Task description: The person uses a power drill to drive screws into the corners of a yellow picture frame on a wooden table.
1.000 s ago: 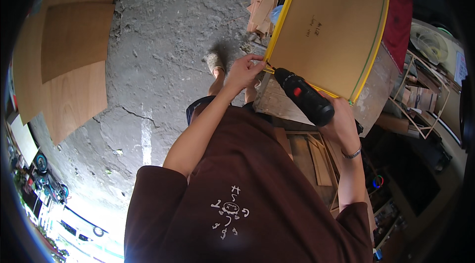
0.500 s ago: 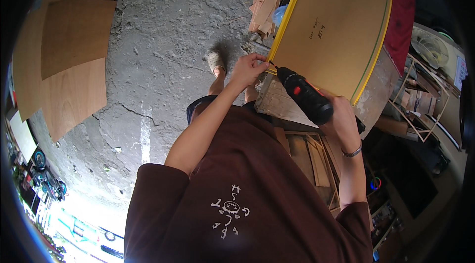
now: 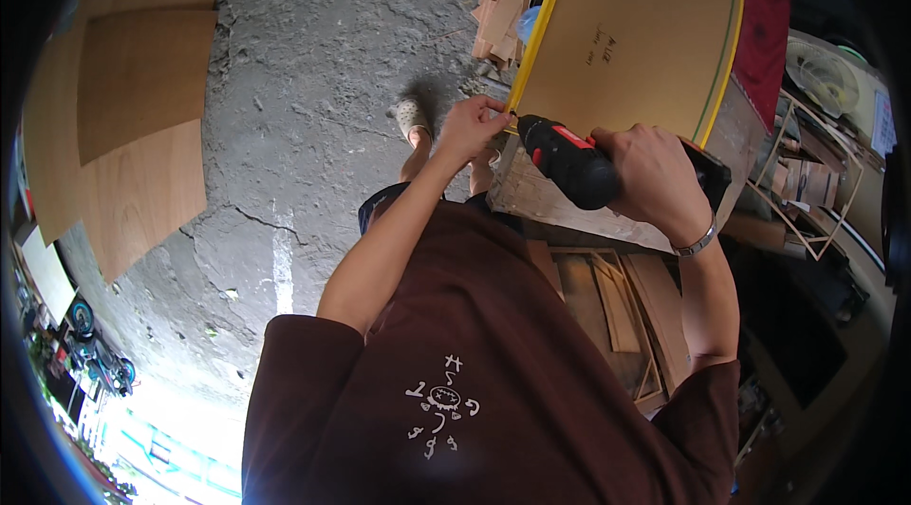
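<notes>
My right hand (image 3: pixel 657 173) is closed round the handle of a black and red cordless drill (image 3: pixel 572 163). The drill's tip points left and meets the near left corner of a yellow-edged frame (image 3: pixel 539 42). This frame surrounds a large brown backing panel (image 3: pixel 645 40) with small handwriting on it. My left hand (image 3: pixel 474 128) is at the same corner, thumb and fingers pinched close to the drill's tip. Whatever lies between those fingertips is too small to make out. Frame and panel rest on a worn wooden bench (image 3: pixel 560 184).
Thin wood strips (image 3: pixel 503 2) are piled beyond the frame. Plywood sheets (image 3: pixel 142 78) lie on the cracked concrete floor (image 3: pixel 313 59) at left. Beneath the bench are more wooden frames (image 3: pixel 607 306). A fan (image 3: pixel 824 87) and a dark red cloth (image 3: pixel 765 21) are at right.
My right hand has risen and turned with the drill, which now sits closer to the corner, its handle swung further right. My left hand stays at the corner.
</notes>
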### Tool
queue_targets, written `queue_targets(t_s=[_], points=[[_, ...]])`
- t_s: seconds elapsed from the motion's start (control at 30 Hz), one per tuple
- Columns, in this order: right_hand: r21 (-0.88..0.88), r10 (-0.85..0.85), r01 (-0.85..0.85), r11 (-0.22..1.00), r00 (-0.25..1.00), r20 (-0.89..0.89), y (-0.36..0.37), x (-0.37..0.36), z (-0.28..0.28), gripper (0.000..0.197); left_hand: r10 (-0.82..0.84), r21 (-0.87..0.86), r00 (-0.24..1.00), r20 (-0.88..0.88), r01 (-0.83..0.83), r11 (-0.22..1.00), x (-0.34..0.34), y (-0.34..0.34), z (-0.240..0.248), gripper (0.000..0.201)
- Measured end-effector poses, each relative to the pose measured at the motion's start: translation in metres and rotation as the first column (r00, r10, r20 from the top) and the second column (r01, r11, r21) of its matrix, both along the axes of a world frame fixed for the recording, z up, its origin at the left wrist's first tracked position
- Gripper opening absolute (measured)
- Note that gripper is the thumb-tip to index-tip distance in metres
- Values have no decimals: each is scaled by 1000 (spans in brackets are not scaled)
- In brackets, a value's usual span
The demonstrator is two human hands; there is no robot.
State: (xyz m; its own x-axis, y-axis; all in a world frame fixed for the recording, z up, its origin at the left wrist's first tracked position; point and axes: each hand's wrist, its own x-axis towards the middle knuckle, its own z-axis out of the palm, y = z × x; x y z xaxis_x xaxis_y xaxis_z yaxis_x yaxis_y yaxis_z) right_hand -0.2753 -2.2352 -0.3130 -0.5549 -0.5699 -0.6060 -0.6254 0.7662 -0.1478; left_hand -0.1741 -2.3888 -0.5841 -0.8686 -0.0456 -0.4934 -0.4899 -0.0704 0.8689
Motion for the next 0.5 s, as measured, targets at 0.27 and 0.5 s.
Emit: queue_targets(t_s=[0.27, 0.5], points=[[13, -37, 37, 999, 999, 24, 2, 0, 2, 27, -31, -45, 999, 10, 31, 998, 0, -1, 5, 30], [22, -39, 38, 999, 999, 25, 5, 3, -1, 29, -26, -214, 992, -127, -2, 977, 0, 1, 29, 30]])
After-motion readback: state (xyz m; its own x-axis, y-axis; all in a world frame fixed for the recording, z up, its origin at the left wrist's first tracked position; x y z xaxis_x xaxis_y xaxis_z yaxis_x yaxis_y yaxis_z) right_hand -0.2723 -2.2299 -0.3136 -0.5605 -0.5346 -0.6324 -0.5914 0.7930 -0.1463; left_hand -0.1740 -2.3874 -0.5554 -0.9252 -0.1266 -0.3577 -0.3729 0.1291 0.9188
